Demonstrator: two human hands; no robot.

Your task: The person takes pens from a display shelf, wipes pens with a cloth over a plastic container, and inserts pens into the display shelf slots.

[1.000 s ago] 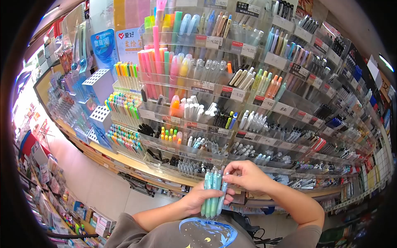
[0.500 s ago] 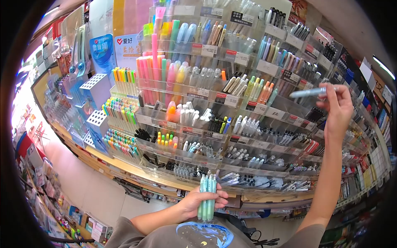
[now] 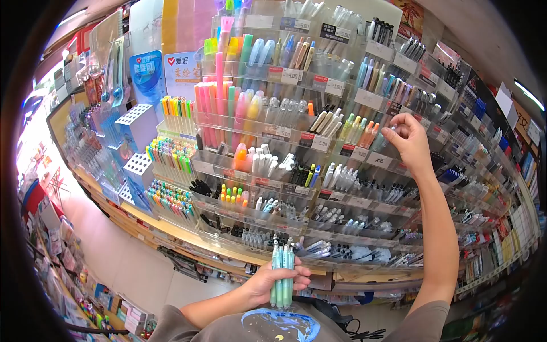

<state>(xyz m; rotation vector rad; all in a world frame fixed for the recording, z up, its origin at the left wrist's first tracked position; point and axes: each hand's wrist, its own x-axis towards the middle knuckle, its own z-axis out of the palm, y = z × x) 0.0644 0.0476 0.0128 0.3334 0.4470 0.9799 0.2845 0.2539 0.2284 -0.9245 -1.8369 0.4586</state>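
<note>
In front of my shirt, my left hand (image 3: 272, 281) is closed around a bundle of several pale blue and green pens (image 3: 282, 279), held upright with their tips of clear plastic and clips at the top. My right hand (image 3: 409, 141) reaches up to the rack, thumb and index finger pinched at a compartment beside the orange pens (image 3: 367, 134). A pale teal pen (image 3: 380, 142) stands at these fingertips, partly behind the clear shelf front. Yellow-green pens (image 3: 348, 127) fill the slot to the left of the orange ones.
A tiered clear acrylic rack (image 3: 268, 182) with price labels spans the view, full of pens and markers. White perforated boxes (image 3: 135, 122) and trays of coloured pens (image 3: 168, 196) stand at the left. A wooden ledge (image 3: 228, 249) runs along the bottom.
My right hand has moved left with the pale pen, from the open air at the right to the compartment beside the orange pens. My left hand keeps its bundle in nearly the same place.
</note>
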